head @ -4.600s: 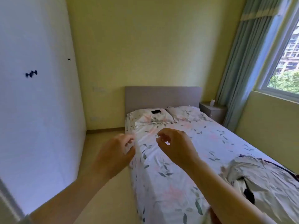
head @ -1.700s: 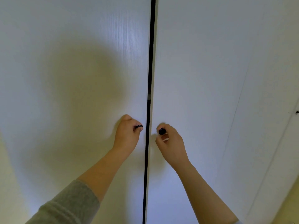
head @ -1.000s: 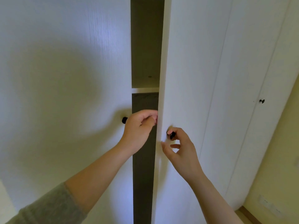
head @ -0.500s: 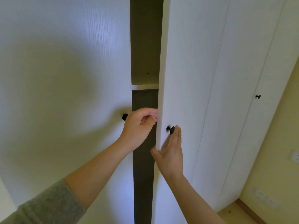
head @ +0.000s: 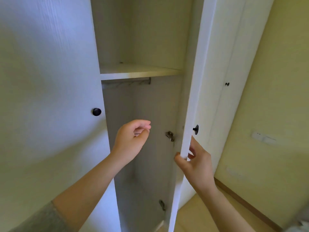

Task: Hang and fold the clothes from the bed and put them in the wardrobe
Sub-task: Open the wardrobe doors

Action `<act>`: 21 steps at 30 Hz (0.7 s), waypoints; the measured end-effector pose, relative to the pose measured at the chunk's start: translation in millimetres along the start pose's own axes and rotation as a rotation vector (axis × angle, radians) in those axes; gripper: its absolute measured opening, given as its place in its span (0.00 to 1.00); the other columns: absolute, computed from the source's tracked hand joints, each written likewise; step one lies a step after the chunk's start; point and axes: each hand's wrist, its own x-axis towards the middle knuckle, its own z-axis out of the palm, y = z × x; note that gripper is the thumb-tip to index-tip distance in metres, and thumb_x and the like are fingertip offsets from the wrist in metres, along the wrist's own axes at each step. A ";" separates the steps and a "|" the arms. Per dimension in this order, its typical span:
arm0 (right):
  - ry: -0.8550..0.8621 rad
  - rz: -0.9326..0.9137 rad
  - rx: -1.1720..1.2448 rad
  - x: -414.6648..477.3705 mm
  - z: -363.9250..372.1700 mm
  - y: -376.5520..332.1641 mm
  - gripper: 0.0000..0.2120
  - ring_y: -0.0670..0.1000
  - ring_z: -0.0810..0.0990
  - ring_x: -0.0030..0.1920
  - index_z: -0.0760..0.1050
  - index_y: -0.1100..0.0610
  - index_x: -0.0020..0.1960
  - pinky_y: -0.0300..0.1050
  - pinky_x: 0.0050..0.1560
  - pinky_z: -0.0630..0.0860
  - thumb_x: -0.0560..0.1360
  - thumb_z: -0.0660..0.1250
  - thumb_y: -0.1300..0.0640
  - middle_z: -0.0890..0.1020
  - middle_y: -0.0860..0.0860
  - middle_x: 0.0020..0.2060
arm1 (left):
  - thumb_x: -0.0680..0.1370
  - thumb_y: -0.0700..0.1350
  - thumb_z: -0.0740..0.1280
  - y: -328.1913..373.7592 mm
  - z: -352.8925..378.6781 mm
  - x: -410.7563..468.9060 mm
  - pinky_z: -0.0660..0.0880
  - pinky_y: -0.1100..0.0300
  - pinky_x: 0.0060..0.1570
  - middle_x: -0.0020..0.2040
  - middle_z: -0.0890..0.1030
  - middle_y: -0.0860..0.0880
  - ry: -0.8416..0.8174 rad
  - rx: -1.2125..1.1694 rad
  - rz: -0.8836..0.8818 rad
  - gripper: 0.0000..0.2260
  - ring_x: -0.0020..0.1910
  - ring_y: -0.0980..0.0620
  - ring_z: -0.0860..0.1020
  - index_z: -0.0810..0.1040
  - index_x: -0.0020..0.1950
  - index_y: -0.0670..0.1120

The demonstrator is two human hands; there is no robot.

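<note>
The wardrobe [head: 142, 47] fills nearly everything in front of the person, a tall white cabinet whose long axis runs floor to ceiling. Its left door [head: 46, 81] looks closed or nearly so, flat toward us, black knob [head: 96, 112] at its inner edge. The right door [head: 194, 81] is swung out until we see it almost edge-on, its own knob [head: 196, 129] facing right. That door stands open, I'd judge, to bare the compartment for clothes to come.

Inside, a shelf [head: 138, 72] lies level across the opening, and just beneath it a hanging rail [head: 127, 83] runs left to right, partly in shadow. I see nothing on either. Two hinges [head: 169, 136] show on the right inner wall, one at hand height and one low down.

The clothes themselves are not here; only a scrap of pale fabric [head: 301, 221] at the bottom right corner may belong to the bed, and I cannot tell for sure. So the hanging and folding look not yet begun.

The right hand [head: 195, 163] pinches the free edge of the right door below its knob, thumb on the inner face and fingers on the outer, presumably to steer the swing. The left hand [head: 132, 138] hangs in the open gap, fingers loosely curled toward the thumb, gripping nothing and touching neither door.
</note>
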 end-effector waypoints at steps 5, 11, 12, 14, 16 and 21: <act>0.139 0.065 -0.074 -11.9 -44.2 14.9 0.16 0.44 0.61 0.27 0.68 0.46 0.32 0.31 0.28 0.61 0.71 0.67 0.63 0.65 0.44 0.25 | 0.77 0.36 0.66 -10.4 37.8 -1.1 0.73 0.70 0.50 0.48 0.84 0.57 -0.078 -0.047 -0.057 0.11 0.47 0.62 0.81 0.81 0.52 0.50; 0.322 0.157 -0.164 -19.3 -102.4 42.5 0.22 0.44 0.60 0.24 0.60 0.56 0.30 0.32 0.25 0.58 0.74 0.71 0.60 0.63 0.44 0.21 | 0.76 0.34 0.66 -5.2 89.1 1.4 0.71 0.77 0.47 0.46 0.83 0.57 -0.184 -0.052 -0.023 0.09 0.42 0.67 0.79 0.82 0.52 0.45; 0.346 0.177 -0.166 -20.4 -112.9 48.1 0.22 0.44 0.60 0.24 0.61 0.57 0.30 0.32 0.25 0.57 0.74 0.71 0.59 0.63 0.44 0.21 | 0.76 0.34 0.66 -4.4 96.7 0.9 0.71 0.76 0.47 0.46 0.83 0.57 -0.203 -0.046 -0.020 0.09 0.43 0.65 0.79 0.82 0.52 0.45; 0.400 0.208 -0.192 -20.4 -134.6 57.7 0.21 0.44 0.60 0.24 0.61 0.57 0.30 0.32 0.24 0.58 0.75 0.71 0.58 0.63 0.44 0.21 | 0.76 0.34 0.67 -1.8 110.6 -0.6 0.71 0.76 0.47 0.46 0.83 0.56 -0.242 -0.049 -0.011 0.10 0.45 0.61 0.80 0.82 0.51 0.46; 0.457 0.229 -0.213 -15.4 -155.3 65.5 0.22 0.44 0.60 0.23 0.61 0.56 0.30 0.32 0.23 0.58 0.75 0.71 0.57 0.63 0.44 0.20 | 0.76 0.34 0.67 1.7 122.0 -0.7 0.71 0.77 0.47 0.46 0.83 0.57 -0.268 -0.043 0.001 0.10 0.46 0.60 0.80 0.81 0.50 0.48; 0.541 0.314 -0.242 3.5 -198.1 87.8 0.21 0.44 0.57 0.25 0.61 0.57 0.32 0.36 0.23 0.55 0.76 0.70 0.57 0.61 0.45 0.24 | 0.76 0.35 0.67 9.5 143.2 -0.5 0.71 0.76 0.48 0.46 0.83 0.54 -0.308 -0.044 0.014 0.10 0.48 0.55 0.81 0.81 0.51 0.48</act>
